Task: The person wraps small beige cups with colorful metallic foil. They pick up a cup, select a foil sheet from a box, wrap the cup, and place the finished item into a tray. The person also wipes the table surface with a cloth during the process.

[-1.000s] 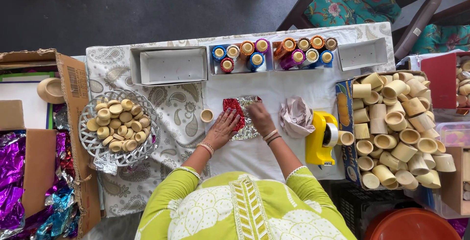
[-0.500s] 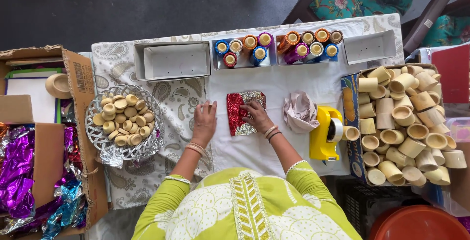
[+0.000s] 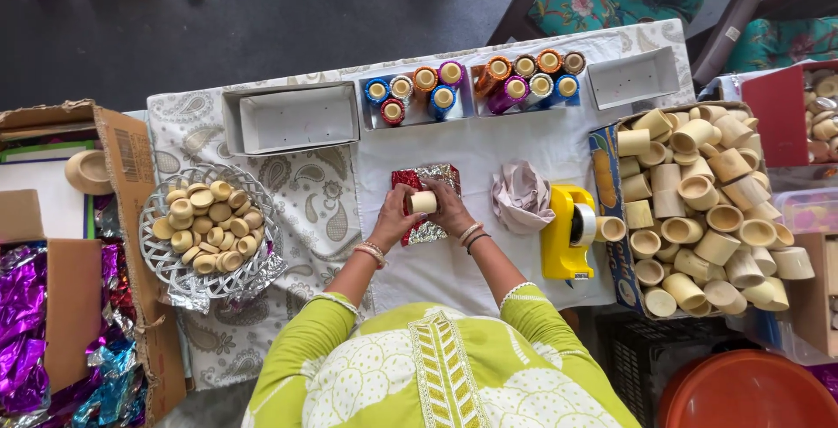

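Observation:
Both hands meet at the middle of the white-clothed table (image 3: 489,144). My left hand (image 3: 394,216) and my right hand (image 3: 450,206) together hold a small pale wooden cup (image 3: 423,202) lying on its side. Under the cup lies a sheet of shiny foil (image 3: 425,178), red on one part and silver on the other. My sleeves are light green with a white pattern, and bangles sit on both wrists.
A silver basket (image 3: 168,264) of small wooden cups stands left. A box (image 3: 608,210) heaped with bigger wooden cups is right, beside a yellow tape dispenser (image 3: 566,234) and a crumpled cloth (image 3: 520,196). White trays (image 3: 292,120) and foil-wrapped cups (image 3: 436,88) line the back. Foil sheets (image 3: 26,323) fill a cardboard box left.
My left hand went left to the table beside the foil, then came back with a wooden cup. Both hands now hold the cup over the foil.

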